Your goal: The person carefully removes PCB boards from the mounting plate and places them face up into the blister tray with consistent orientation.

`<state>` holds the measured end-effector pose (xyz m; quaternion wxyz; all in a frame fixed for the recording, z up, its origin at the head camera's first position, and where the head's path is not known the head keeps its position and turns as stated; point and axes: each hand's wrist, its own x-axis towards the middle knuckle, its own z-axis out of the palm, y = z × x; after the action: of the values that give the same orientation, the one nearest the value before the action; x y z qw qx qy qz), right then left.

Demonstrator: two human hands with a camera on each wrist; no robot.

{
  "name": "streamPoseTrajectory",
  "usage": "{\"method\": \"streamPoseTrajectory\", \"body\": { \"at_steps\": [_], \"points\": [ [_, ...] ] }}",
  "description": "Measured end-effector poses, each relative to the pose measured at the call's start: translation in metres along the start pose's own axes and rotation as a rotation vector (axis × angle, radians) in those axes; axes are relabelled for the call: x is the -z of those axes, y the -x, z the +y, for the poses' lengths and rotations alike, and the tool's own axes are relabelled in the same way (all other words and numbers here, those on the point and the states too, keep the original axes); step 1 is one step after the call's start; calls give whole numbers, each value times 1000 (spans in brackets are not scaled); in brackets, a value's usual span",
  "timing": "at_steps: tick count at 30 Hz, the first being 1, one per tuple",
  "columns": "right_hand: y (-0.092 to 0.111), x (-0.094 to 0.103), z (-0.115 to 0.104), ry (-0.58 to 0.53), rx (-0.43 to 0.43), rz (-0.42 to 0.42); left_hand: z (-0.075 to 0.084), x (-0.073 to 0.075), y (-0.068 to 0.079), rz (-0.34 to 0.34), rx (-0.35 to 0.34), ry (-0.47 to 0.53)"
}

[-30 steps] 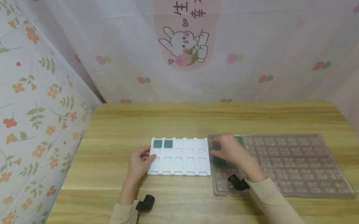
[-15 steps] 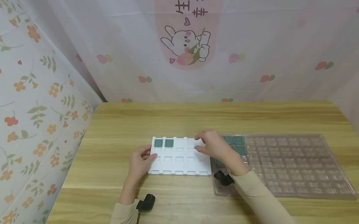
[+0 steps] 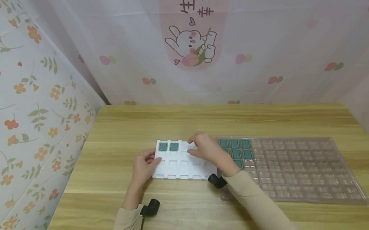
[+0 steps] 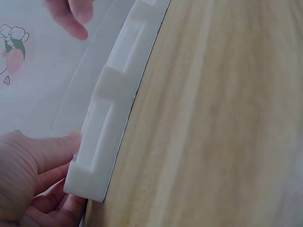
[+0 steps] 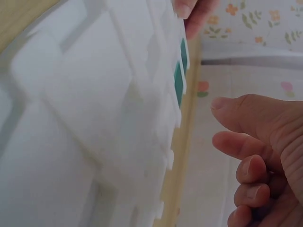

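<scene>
In the head view, a white tray (image 3: 182, 166) with moulded pockets lies on the table. Two small green square chips (image 3: 174, 147) sit in its far-left pockets. My left hand (image 3: 143, 167) grips the tray's left end, thumb on top and fingers at its side; the left wrist view shows this grip (image 4: 42, 175). Over the tray's right part, my right hand (image 3: 205, 149) hovers with thumb and forefinger bent toward each other. In the right wrist view a gap shows between thumb and finger (image 5: 255, 142); whether they hold a thin chip edge-on is unclear.
A clear plastic tray (image 3: 302, 169) with many pockets stands right of the white one. Several green chips (image 3: 236, 154) fill its left pockets, partly behind my right hand. Under everything is a wooden table (image 3: 177, 218), with a printed curtain (image 3: 129, 71) behind.
My right hand has moved left from the chips in the clear tray to above the white tray. My left hand keeps its grip on the white tray.
</scene>
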<state>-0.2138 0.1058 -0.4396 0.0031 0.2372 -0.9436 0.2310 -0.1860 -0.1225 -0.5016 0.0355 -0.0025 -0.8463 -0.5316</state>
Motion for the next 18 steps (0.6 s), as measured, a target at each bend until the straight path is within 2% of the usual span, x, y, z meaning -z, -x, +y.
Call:
{"method": "streamPoseTrajectory", "body": {
  "at_steps": [18],
  "points": [
    [-24,-21,-12,-23,-36,-33,-2,1,0,10,-27,-19]
  ]
}}
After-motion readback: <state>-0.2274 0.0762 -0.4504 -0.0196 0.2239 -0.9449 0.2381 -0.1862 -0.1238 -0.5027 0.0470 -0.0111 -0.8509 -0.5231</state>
